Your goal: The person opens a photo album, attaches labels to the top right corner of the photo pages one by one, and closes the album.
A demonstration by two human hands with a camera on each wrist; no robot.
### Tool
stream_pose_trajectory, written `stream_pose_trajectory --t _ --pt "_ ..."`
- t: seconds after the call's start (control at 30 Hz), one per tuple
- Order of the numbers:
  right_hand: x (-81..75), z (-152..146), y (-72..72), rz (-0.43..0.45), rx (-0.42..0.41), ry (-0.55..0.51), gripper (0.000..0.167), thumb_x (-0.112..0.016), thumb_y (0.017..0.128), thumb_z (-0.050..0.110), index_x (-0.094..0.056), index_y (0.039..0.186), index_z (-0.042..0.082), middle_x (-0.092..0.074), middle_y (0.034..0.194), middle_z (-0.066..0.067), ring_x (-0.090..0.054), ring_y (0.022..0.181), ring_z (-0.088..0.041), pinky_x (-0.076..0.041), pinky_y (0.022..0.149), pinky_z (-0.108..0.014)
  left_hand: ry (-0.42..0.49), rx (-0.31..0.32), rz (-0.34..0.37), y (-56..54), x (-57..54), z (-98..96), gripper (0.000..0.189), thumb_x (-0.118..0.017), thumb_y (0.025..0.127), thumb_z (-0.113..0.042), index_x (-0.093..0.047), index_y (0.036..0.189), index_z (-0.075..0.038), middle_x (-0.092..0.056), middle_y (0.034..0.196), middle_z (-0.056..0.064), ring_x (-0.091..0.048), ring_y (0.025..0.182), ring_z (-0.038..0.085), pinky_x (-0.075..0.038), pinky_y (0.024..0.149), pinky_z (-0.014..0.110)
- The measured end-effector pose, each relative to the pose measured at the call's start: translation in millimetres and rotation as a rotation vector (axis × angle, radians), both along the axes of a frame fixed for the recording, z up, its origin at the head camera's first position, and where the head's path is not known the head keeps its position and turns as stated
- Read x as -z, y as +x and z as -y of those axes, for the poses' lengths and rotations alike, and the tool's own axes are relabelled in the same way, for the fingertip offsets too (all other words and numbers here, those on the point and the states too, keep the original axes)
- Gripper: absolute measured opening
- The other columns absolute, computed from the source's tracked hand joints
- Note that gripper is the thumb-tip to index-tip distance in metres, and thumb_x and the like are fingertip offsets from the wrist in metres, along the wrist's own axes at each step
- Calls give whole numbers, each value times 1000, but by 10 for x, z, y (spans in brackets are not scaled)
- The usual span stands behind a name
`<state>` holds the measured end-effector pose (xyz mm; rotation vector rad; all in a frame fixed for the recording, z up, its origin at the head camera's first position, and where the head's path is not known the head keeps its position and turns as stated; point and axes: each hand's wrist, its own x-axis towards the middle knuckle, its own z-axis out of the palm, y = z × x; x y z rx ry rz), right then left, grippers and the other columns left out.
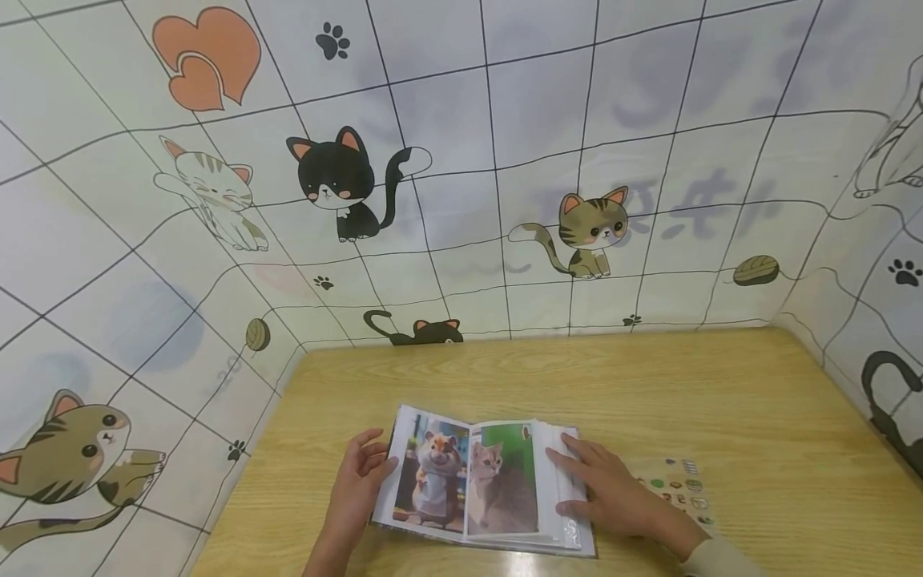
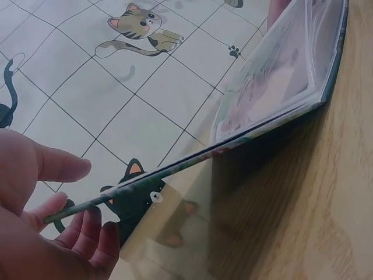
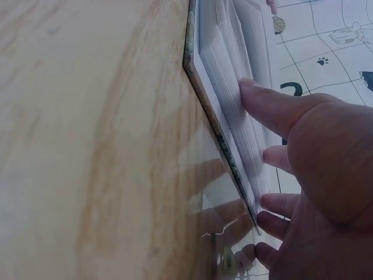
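Note:
A photo album (image 1: 469, 542) lies opened on the wooden table. Its left page holds a picture of a hamster in an apron (image 1: 433, 473), its right page one of a cat before green (image 1: 503, 481). My left hand (image 1: 358, 473) holds the left cover's outer edge, thumb above and fingers beneath; in the left wrist view that cover (image 2: 192, 156) slants up off the table. Spread over the stack of right-hand pages (image 3: 230, 87), my right hand (image 1: 613, 489) touches their outer edges with thumb and fingertips, fingers fairly straight.
A clear sticker sheet (image 1: 678, 485) with small printed shapes lies right of the album, partly behind my right forearm. The wooden table (image 1: 534, 369) meets a cat-printed, grid-patterned covering (image 1: 461, 192) at the back and both sides.

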<state>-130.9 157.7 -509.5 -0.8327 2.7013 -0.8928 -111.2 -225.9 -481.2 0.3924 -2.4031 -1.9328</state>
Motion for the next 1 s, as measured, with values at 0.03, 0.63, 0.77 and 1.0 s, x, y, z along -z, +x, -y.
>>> stream_pose_trajectory --t 0.03,0.63,0.77,1.0 --pt "1 -1 -1 -3 0 0 75 -64 89 55 -44 150 15 -30 157 -24 -29 141 -50 -23 108 -71 2 1 -1 0 -9 -7 53 -64 93 -7 -42 142 -9 -53 128 16 -52 112 21 -49 84 23" --pt "-27 -4 11 -16 -6 -18 75 -65 89 54 -44 150 14 -30 157 -25 -29 140 -52 -24 106 -72 -10 70 -117 58 -221 -183 63 -73 82 3 -47 137 -13 -55 129 13 -53 112 22 -49 89 28" --pt "-15 -4 12 2 1 -15 75 -65 89 54 -44 150 15 -29 158 -24 -28 141 -50 -24 107 -72 -13 96 -140 71 -263 -236 66 -72 80 7 -48 137 -14 -56 128 14 -53 112 24 -49 89 29" --pt "21 -12 19 -5 0 -25 76 -64 89 55 -44 150 14 -29 157 -25 -28 140 -51 -25 106 -72 -35 179 -200 71 -317 -339 68 -68 79 13 -47 138 -14 -55 125 14 -54 110 27 -50 86 28"
